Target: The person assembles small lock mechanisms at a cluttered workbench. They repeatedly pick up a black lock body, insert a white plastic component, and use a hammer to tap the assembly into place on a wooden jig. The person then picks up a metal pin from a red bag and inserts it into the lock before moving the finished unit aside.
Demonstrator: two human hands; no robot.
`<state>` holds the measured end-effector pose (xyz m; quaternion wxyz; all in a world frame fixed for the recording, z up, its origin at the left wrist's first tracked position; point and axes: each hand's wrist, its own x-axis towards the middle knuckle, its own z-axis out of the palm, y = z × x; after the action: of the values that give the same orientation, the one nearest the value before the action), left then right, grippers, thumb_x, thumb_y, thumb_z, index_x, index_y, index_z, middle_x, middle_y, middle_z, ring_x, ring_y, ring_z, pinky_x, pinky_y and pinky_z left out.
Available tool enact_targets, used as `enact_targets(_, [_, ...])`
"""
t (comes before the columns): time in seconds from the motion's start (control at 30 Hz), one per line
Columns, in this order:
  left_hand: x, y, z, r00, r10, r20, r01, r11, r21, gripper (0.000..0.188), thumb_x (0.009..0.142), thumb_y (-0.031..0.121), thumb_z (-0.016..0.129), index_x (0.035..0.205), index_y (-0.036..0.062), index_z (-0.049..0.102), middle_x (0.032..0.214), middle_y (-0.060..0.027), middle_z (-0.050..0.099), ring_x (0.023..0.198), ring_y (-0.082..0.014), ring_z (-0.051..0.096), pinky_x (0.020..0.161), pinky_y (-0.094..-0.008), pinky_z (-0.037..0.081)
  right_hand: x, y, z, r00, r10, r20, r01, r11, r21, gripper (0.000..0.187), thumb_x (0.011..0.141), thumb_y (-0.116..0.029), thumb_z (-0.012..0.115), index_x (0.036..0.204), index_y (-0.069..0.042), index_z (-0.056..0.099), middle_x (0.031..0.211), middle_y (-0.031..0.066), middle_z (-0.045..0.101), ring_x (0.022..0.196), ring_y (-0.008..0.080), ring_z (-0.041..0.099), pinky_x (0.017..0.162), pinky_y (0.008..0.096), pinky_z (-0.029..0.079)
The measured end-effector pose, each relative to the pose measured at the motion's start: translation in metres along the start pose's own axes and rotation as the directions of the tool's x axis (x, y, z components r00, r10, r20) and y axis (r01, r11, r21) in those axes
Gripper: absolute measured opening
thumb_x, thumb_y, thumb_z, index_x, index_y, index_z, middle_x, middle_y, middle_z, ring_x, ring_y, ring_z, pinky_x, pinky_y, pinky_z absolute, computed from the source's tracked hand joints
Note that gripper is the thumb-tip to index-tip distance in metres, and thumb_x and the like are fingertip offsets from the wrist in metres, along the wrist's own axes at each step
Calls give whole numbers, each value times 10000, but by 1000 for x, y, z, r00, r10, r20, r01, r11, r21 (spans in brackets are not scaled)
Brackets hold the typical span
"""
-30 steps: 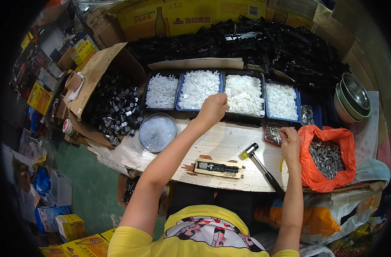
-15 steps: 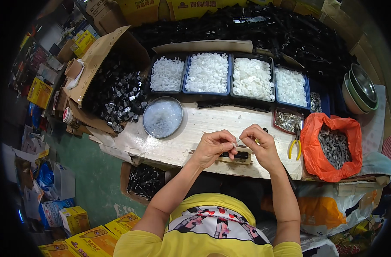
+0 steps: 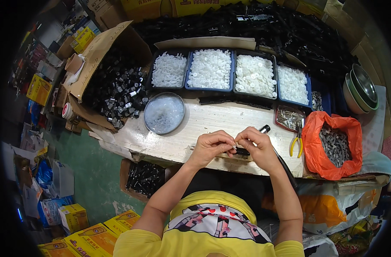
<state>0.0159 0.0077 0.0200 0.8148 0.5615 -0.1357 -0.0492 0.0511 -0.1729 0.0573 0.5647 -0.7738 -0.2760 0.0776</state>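
A: Where are the hands?
B: Just over the table's near edge. The left hand (image 3: 212, 147) has its thumb and fingers pinched on a small white plastic piece (image 3: 234, 147).
A: And the right hand (image 3: 260, 146)?
B: Its thumb and forefinger are together, just beside that piece; whether they grip anything is too small to tell.
A: So the piece sits between the two?
B: At the left fingertips, facing the right ones. Below, partly hidden, is a long black part (image 3: 242, 151).
A: What lies around them?
B: A black-handled hammer (image 3: 284, 166) slants past the right hand, its head mostly covered. Farther right are yellow-handled pliers (image 3: 296, 147) and an orange plastic bag (image 3: 354, 132) of grey parts.
A: Beyond?
B: On the left, a round shallow dish (image 3: 182, 115) of translucent stuff; on the right, a red tray (image 3: 289, 128) of silver pins. Behind, four dark rectangular trays (image 3: 210, 89) of white plastic pieces, then a heap of black parts (image 3: 281, 30).
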Motion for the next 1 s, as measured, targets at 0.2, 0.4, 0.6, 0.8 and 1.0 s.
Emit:
enact_targets(0.2, [-2, -3, 3, 977, 211, -43, -177, 900, 398, 101, 806, -56, 581, 896, -39, 624, 870, -104, 610, 745, -162, 617, 637, -252, 528, -7, 4, 17, 956, -238, -173, 161, 916, -367, 103, 726, -9, 645, 818, -51, 627, 763, 42, 587, 746, 221, 542, 658, 323, 345])
enact_targets(0.4, [-6, -9, 1, 929, 368, 44, -295, 663, 688, 159, 740, -73, 613, 883, -7, 631, 858, -86, 622, 766, -200, 594, 671, -282, 461, -18, 9, 28, 926, -331, -181, 204, 843, -498, 114, 694, -20, 668, 792, -58, 624, 739, 24, 577, 693, 199, 520, 654, 322, 332])
enact_targets(0.6, [-16, -6, -13, 963, 247, 109, -217, 467, 857, 252, 682, 28, 684, 928, 42, 636, 967, -47, 605, 973, -239, 526, 824, -340, 361, -27, 24, 31, 946, -316, -70, 223, 793, -567, 152, 668, -44, 672, 800, -76, 606, 761, 16, 548, 725, 194, 499, 668, 332, 312])
enact_targets(0.8, [-19, -12, -14, 989, 132, 74, -128, 473, 872, 319, 659, 104, 726, 962, 76, 629, 1030, -30, 567, 1014, -223, 470, 852, -349, 316, -22, 31, 33, 971, -231, 55, 214, 747, -629, 130, 700, -75, 650, 819, -111, 617, 785, 14, 498, 781, 188, 461, 698, 358, 284])
enact_targets(1.0, [-14, -10, -14, 992, 70, 100, -122, 454, 883, 303, 651, 102, 725, 937, 82, 625, 985, -28, 558, 965, -225, 463, 830, -349, 315, -24, 26, 27, 982, -171, 85, 188, 784, -591, 158, 705, -70, 649, 851, -126, 631, 786, 9, 489, 793, 188, 460, 702, 348, 271])
